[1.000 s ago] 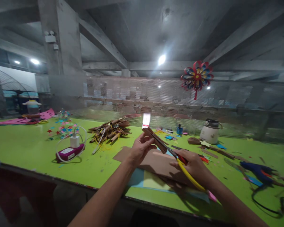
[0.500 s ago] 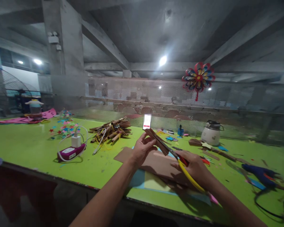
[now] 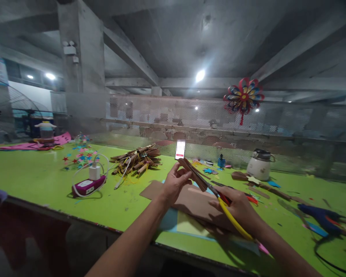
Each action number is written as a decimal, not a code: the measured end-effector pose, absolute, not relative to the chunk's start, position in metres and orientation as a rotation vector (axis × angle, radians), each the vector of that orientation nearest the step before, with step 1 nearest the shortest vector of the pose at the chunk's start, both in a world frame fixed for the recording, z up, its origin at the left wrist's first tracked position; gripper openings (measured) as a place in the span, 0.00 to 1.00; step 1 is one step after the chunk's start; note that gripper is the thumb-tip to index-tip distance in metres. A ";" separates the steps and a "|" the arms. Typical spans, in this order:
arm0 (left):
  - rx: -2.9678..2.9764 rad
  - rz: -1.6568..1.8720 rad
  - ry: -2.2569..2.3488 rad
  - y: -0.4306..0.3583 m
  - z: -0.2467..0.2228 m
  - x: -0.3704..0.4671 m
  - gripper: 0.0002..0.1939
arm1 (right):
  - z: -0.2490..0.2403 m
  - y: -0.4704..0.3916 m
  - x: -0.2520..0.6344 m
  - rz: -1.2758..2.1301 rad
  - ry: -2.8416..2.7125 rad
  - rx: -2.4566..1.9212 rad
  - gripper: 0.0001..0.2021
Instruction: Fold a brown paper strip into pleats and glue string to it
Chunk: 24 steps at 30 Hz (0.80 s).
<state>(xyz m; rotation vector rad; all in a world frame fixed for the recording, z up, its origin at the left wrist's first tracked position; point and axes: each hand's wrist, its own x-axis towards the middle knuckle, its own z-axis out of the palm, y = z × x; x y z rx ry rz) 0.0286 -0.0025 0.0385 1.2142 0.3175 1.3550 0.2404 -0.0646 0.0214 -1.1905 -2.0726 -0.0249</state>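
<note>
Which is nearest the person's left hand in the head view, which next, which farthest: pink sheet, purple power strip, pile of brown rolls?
Nearest to the left hand first:
1. Pile of brown rolls, to its left and beyond it.
2. Purple power strip, farther left on the green table.
3. Pink sheet, at the far left.

From the surface [image 3: 112,207]'s near edge, bare room runs inward between the power strip [image 3: 89,187] and the brown sheet [image 3: 193,204] until a white cable [image 3: 123,174] and a heap of brown rolls [image 3: 142,169] bar it. Brown strips [image 3: 201,182] and scissors [image 3: 233,220] close the space between left hand [image 3: 175,182] and right hand [image 3: 235,200]. Toward the right edge a corded blue tool [image 3: 320,215] obstructs; by the far edge, a white jug [image 3: 258,167].
</note>
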 end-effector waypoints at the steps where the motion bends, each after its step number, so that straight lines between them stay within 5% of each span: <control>1: 1.217 1.357 0.321 -0.003 0.038 0.029 0.24 | 0.021 -0.065 0.240 -0.019 -2.075 -1.193 0.16; 24: 1.186 1.386 0.342 -0.004 0.040 0.028 0.22 | 0.025 -0.067 0.237 0.058 -2.076 -1.250 0.18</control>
